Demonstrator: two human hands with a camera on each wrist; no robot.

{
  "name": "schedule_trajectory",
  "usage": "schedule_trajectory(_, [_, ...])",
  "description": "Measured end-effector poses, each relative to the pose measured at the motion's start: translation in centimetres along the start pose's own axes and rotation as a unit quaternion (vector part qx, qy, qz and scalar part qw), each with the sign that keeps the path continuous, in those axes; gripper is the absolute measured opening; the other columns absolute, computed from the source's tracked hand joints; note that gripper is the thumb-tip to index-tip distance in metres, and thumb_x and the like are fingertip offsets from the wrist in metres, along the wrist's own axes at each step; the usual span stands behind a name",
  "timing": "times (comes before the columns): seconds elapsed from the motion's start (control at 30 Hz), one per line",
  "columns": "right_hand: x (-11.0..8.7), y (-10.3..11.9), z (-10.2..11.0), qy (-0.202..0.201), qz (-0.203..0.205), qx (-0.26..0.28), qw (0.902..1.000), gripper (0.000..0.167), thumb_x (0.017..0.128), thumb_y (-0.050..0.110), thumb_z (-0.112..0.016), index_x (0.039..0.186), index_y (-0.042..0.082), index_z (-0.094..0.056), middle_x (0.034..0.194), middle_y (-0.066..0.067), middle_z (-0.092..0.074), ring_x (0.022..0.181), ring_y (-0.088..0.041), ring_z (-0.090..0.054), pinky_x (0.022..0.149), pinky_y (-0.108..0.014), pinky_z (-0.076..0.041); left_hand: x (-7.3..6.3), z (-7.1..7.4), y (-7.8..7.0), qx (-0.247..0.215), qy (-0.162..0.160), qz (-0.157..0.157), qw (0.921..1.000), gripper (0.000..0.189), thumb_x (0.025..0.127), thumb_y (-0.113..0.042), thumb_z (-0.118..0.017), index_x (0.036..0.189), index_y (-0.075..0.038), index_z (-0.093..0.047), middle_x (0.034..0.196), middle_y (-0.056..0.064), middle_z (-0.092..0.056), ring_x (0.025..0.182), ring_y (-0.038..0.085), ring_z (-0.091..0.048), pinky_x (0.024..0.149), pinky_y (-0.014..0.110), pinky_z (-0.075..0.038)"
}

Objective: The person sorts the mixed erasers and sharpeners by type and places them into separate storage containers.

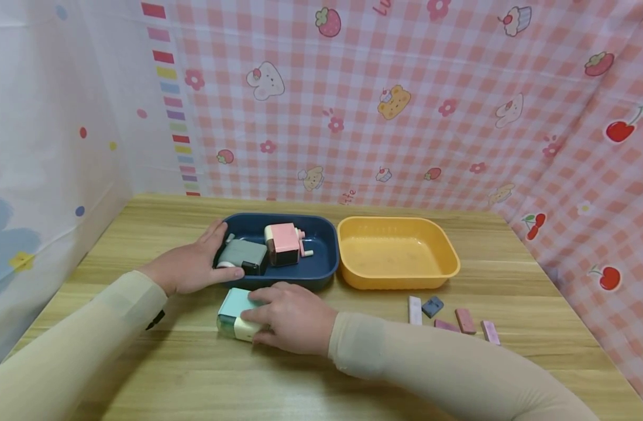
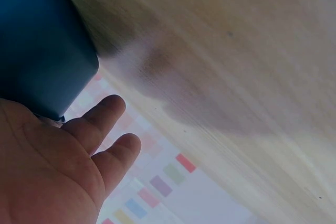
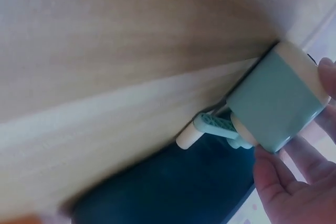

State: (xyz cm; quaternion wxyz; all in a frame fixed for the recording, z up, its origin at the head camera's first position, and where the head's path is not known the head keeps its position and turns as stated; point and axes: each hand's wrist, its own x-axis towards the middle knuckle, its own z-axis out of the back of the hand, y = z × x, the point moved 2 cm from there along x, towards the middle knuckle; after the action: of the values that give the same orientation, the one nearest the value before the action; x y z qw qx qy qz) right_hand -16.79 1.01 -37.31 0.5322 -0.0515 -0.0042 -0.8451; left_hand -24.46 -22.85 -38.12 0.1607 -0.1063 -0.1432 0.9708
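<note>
My right hand (image 1: 295, 318) grips a mint-green and cream crank pencil sharpener (image 1: 237, 307), which sits in front of the navy tray (image 1: 323, 279). In the right wrist view its mint crank handle (image 3: 215, 124) shows, with fingertips and thumb against the body. My left hand (image 1: 192, 263) rests at the left end of the tray, thumb lying over the front rim. Two of its fingers stretch out straight in the left wrist view. Inside the tray lie a grey-green pencil sharpener (image 1: 244, 254), close to the left thumb, and a pink pencil sharpener (image 1: 284, 238) with its crank pointing right.
A yellow tray (image 1: 447, 266) stands right beside the navy one. In front of it lie several small blocks, among them a white block (image 1: 415, 310), a dark blue block (image 1: 433, 306) and a pink block (image 1: 465, 321). Patterned cloth (image 1: 310, 117) hangs behind the wooden table (image 1: 195, 374).
</note>
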Motion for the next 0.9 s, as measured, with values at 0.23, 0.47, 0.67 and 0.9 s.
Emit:
schedule_trajectory(0.23, [-0.3,-0.1,0.1,-0.005,-0.028,0.031,0.9991,0.040,0.099,0.042,-0.074,0.136,0.028,-0.073,0.147,0.000,-0.065,0.132,-0.016,-0.062,0.117,-0.031,-0.046,-0.1,0.0,0.0,0.002,0.001,0.000,1.0000,0.123,0.092,-0.084,-0.048,0.168,0.001,-0.001,0.176,0.024,0.003,0.158,0.050,-0.023,0.112,0.063,-0.047])
schedule_trajectory(0.47, [-0.9,-0.4,0.4,-0.009,-0.049,0.066,0.9966,0.038,0.098,0.038,-0.075,0.134,0.026,-0.074,0.148,0.000,-0.064,0.131,-0.018,-0.061,0.118,-0.032,-0.045,-0.1,0.1,0.2,-0.001,0.001,-0.001,1.0000,0.123,0.092,-0.085,-0.048,0.168,0.000,-0.001,0.177,0.024,0.003,0.158,0.050,-0.023,0.112,0.062,-0.048])
schedule_trajectory(0.67, [-1.4,-0.5,0.8,-0.018,-0.054,0.072,0.9958,0.037,0.097,0.036,-0.074,0.132,0.025,-0.075,0.147,0.000,-0.065,0.129,-0.019,-0.060,0.117,-0.033,-0.044,0.0,0.1,0.1,0.000,0.003,0.001,1.0000,0.123,0.093,-0.083,-0.049,0.168,0.001,-0.001,0.176,0.024,0.004,0.158,0.050,-0.023,0.113,0.063,-0.047])
schedule_trajectory(0.9, [-2.2,-0.6,1.0,-0.035,-0.060,0.082,0.9942,0.035,0.094,0.033,-0.075,0.128,0.024,-0.077,0.144,0.000,-0.067,0.127,-0.021,-0.059,0.113,-0.034,-0.045,-0.1,0.0,0.1,-0.001,0.006,0.001,1.0000,0.122,0.093,-0.082,-0.049,0.168,0.000,0.000,0.177,0.024,0.004,0.156,0.051,-0.029,0.110,0.061,-0.049])
